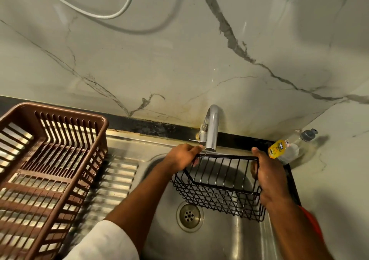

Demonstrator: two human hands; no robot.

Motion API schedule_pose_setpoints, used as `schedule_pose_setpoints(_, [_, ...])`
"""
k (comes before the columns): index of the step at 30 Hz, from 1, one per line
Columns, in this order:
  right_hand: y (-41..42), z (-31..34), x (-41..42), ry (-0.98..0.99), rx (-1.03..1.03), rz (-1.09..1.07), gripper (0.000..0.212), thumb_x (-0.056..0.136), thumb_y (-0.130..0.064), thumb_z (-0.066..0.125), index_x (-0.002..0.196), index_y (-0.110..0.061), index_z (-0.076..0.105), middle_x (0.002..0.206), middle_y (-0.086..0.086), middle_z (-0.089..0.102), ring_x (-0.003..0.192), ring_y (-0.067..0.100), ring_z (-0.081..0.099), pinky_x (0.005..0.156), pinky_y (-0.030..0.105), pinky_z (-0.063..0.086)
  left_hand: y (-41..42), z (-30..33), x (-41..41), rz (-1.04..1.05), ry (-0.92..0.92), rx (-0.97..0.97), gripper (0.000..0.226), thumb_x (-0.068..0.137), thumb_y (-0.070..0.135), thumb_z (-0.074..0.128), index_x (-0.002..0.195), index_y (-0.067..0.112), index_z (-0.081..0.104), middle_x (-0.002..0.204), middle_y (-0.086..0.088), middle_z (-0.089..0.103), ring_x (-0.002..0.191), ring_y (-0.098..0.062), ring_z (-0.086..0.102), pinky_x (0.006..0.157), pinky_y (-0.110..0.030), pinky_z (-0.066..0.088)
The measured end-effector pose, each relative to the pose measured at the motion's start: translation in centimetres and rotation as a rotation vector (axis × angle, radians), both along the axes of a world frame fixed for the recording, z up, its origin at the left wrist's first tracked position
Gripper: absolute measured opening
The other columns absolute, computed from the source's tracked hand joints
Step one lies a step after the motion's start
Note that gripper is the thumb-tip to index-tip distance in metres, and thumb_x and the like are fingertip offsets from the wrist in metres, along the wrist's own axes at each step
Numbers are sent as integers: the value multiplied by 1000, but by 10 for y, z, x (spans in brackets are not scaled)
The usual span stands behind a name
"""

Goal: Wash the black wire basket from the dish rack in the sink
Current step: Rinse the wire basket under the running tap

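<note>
The black wire basket [217, 191] hangs over the steel sink [235, 237], tilted, just below the chrome tap [212, 129]. A thin stream of water runs from the spout onto the basket's far rim. My left hand [182, 157] grips the far left corner of the rim. My right hand [266, 177] grips the basket's right end, thumb up on the rim. The brown plastic dish rack [48, 172] stands on the ribbed drainboard at the left.
The sink drain [189, 215] lies below the basket. A dish soap bottle [287, 147] with a yellow label lies in the corner right of the tap. A marble wall rises behind, with a grey hose [111, 16] hanging on it.
</note>
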State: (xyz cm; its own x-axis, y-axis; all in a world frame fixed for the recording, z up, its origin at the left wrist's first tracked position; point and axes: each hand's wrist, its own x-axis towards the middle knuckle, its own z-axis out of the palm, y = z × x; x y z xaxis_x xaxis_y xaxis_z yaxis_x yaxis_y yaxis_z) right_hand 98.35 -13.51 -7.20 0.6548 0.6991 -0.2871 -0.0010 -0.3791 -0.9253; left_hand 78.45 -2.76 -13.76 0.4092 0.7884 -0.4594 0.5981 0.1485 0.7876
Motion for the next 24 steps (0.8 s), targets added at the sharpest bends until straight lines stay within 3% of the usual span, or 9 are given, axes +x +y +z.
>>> schedule_pose_setpoints(3, [2,-9,-13,-67,17,98,50,98,-43,58,77,2,60,69,12,56,70,27,55,70,39,43,-25,31,38,-152,20,60,57,105,61,30,105,19,69,103,-5,71,91,-15,62,91,-38,50])
schedule_pose_setpoints(6, [2,-20,-19,-85,32,79,35,98,-37,59,74,-23,79,71,-1,76,75,21,73,74,40,54,-47,46,68,-240,-52,188,56,108,55,23,112,21,68,101,-3,67,95,-17,59,100,-45,48])
schedule_pose_setpoints(9, [1,-24,-16,-81,22,34,39,100,-37,59,67,-20,72,66,0,71,72,22,68,74,43,52,-46,40,64,-205,-100,237,55,107,59,24,129,29,64,127,-3,66,116,-17,60,105,-41,45])
schedule_pose_setpoints(13, [-1,-22,-10,0,18,-19,46,98,-41,60,66,-8,55,63,6,49,64,20,48,68,36,39,-32,23,26,-140,-59,229,65,99,73,30,120,22,64,105,-7,67,97,-22,67,89,-47,60])
schedule_pose_setpoints(16, [-2,-21,-1,55,33,-34,44,96,-43,62,74,-6,55,67,9,44,64,21,46,68,34,41,-10,2,-6,-61,-37,207,53,105,60,33,130,23,62,126,-4,65,116,-21,60,102,-48,51])
schedule_pose_setpoints(18, [-4,-18,3,105,28,-55,44,94,-43,65,78,-2,60,72,9,53,72,22,54,79,38,46,-2,-6,-22,13,-135,102,49,106,55,34,123,22,66,116,1,68,114,-21,62,100,-39,49])
schedule_pose_setpoints(21, [-8,-16,9,178,49,-87,26,94,-41,65,78,-21,62,80,3,63,79,21,60,85,40,46,1,-10,-34,204,-358,-119,48,107,48,40,108,8,67,98,-6,74,100,-28,70,88,-31,49])
schedule_pose_setpoints(22, [-11,-17,10,220,45,-98,23,94,-43,65,80,-24,63,83,3,66,81,21,63,85,41,49,-1,-7,-35,272,-403,-157,47,106,47,44,99,7,66,89,-8,72,92,-31,69,85,-32,50])
schedule_pose_setpoints(24, [-18,-24,13,269,46,-85,27,95,-45,63,76,-26,63,71,-2,66,67,14,64,68,35,51,-1,-1,-30,364,-438,-177,39,100,49,55,78,17,60,71,-2,60,76,-28,57,82,-37,48])
